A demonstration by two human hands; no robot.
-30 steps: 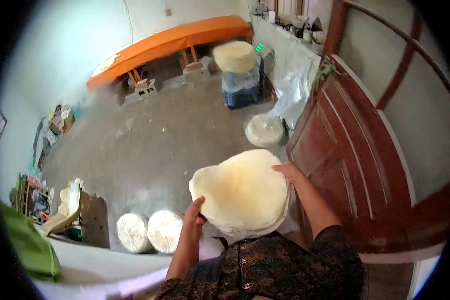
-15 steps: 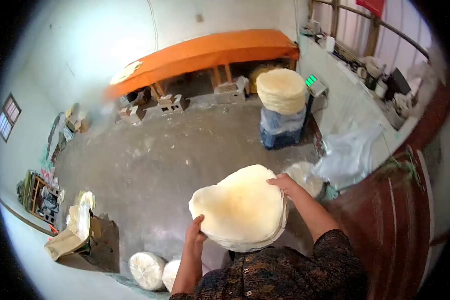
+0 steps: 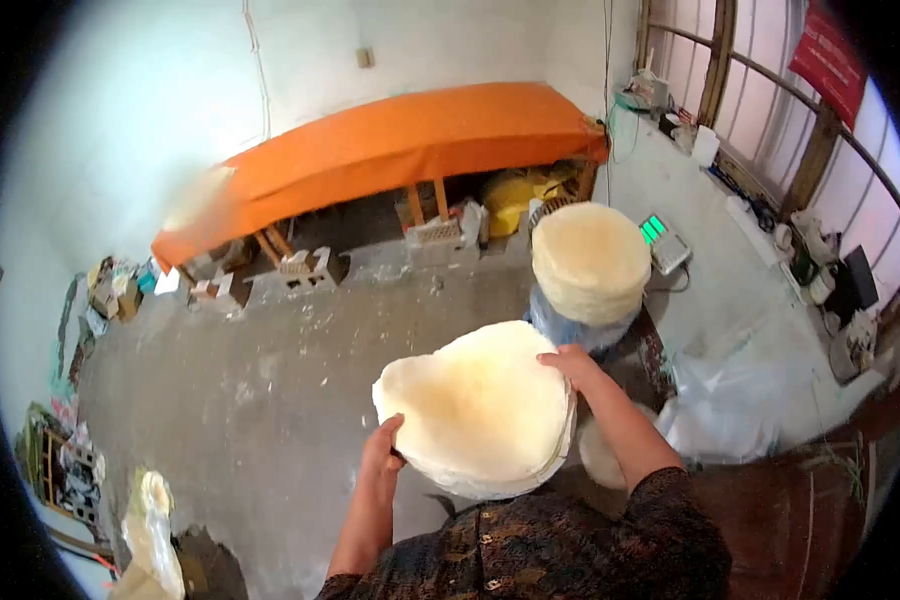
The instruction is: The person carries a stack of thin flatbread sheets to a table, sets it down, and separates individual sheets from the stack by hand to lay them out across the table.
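Note:
Between my two hands I carry a stack of thin, round, pale flatbreads (image 3: 475, 410), held in front of my body and sagging in the middle. My left hand (image 3: 382, 442) grips its left edge, thumb on top and fingers mostly hidden beneath. At the upper right edge my right hand (image 3: 568, 365) is closed, thumb over the top sheet. Ahead and to the right, a taller pile of similar flatbreads (image 3: 590, 265) rests on a blue plastic-covered stand (image 3: 610, 335), next to a scale display with green digits (image 3: 653, 229).
A long table under an orange cloth (image 3: 400, 140) runs along the far wall, with concrete blocks (image 3: 315, 275) below. At right, a ledge (image 3: 740, 270) carries clutter, and clear plastic sheeting (image 3: 720, 405) hangs low. A draped pale sack (image 3: 153, 535) stands at lower left.
The pile on the stand, the scale and the orange table appear nearer as I move forward. Both hands keep the same hold on the stack.

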